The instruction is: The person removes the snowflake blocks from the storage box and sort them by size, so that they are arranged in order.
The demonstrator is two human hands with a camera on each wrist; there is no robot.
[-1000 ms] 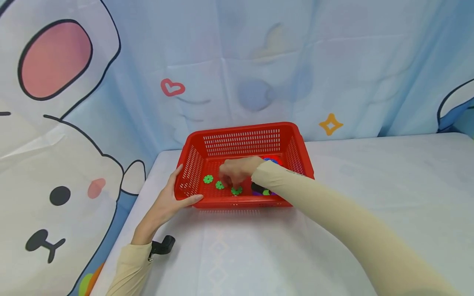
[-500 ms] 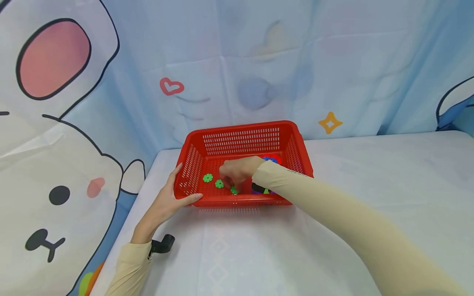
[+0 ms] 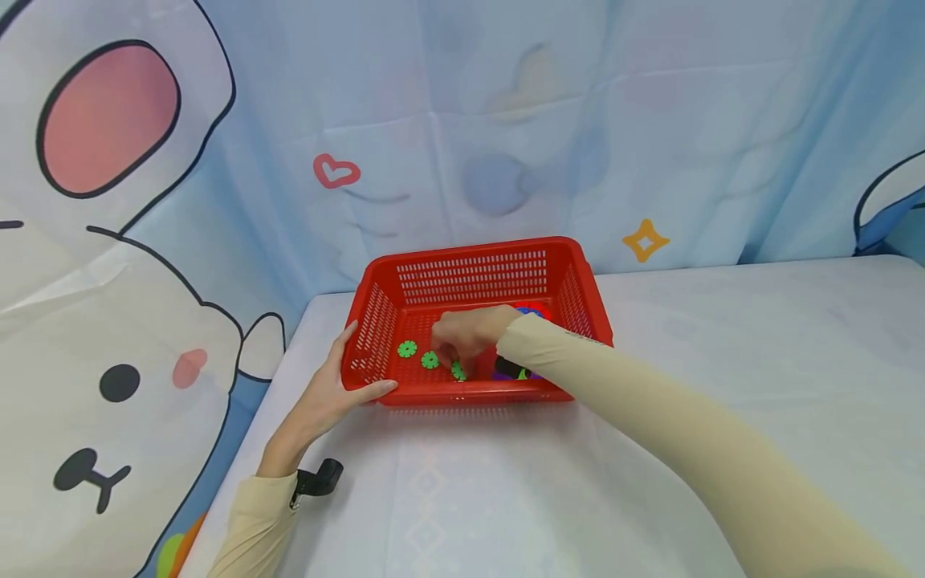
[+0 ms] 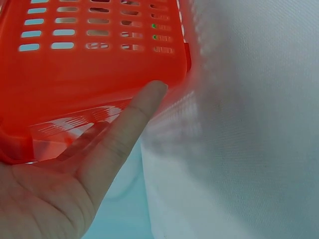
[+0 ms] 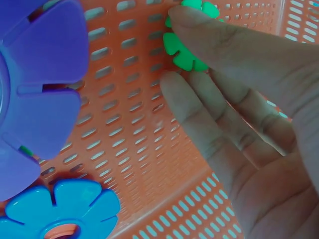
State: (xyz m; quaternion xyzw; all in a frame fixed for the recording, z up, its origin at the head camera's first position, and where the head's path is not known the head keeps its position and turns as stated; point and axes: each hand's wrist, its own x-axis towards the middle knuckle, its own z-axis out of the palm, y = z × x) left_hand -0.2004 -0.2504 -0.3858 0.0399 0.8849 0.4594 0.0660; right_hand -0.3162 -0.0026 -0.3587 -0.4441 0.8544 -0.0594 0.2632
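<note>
A red plastic basket [image 3: 477, 395] with slotted walls stands on the table. My left hand [image 3: 325, 401] rests at its front left corner, fingers along the left wall and the straight thumb against the front. In it, my right hand [image 3: 466, 333] reaches down. Its thumb lies over a green flower-shaped disc [image 5: 187, 57] in the right wrist view, while the other fingers stand apart below the disc; whether they touch it I cannot tell. Two similar green discs, a left one [image 3: 407, 349] and a middle one [image 3: 429, 360], lie in a row on the basket floor.
Larger flower-shaped pieces lie at the basket's right end: a purple one [image 5: 50, 74], a blue one [image 5: 82, 199] and a red one, mostly behind the right arm. A light-blue patterned cloth [image 3: 448, 120] hangs behind the white-covered table [image 3: 759, 345].
The right hand has shifted slightly at the nearest green disc, and its fingers cover more of that disc than a second ago. The left hand and basket stay in place.
</note>
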